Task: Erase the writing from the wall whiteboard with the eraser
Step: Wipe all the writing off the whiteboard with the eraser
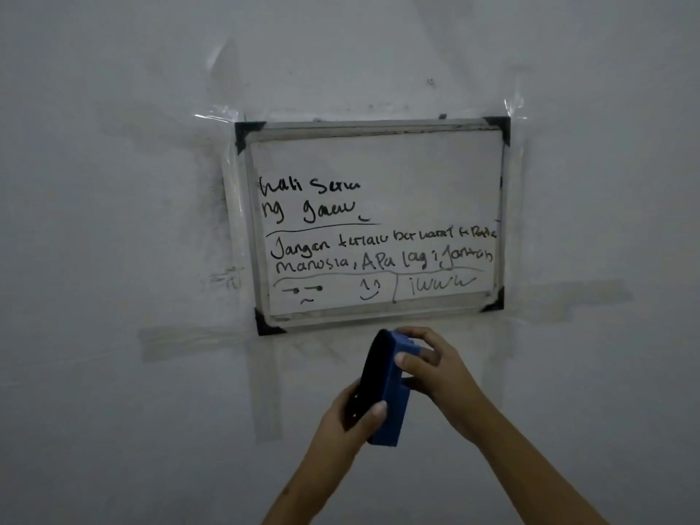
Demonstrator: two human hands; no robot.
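A small framed whiteboard [428,164] with black corner caps is taped to the wall. Black handwriting [378,248] covers its left side and lower half, with two little faces along the bottom; the upper right is blank. Just below the board, both hands hold a blue eraser [392,403] with a black felt face turned left. My left hand [346,422] grips its lower end, thumb across the felt. My right hand [435,369] pinches the upper end from the right. The eraser is clear of the board.
The pale wall [113,221] around the board carries strips of clear tape [212,115] at the frame's corners and edges. Dark smudges mark the wall left of the frame, and old tape patches [197,346] run below it.
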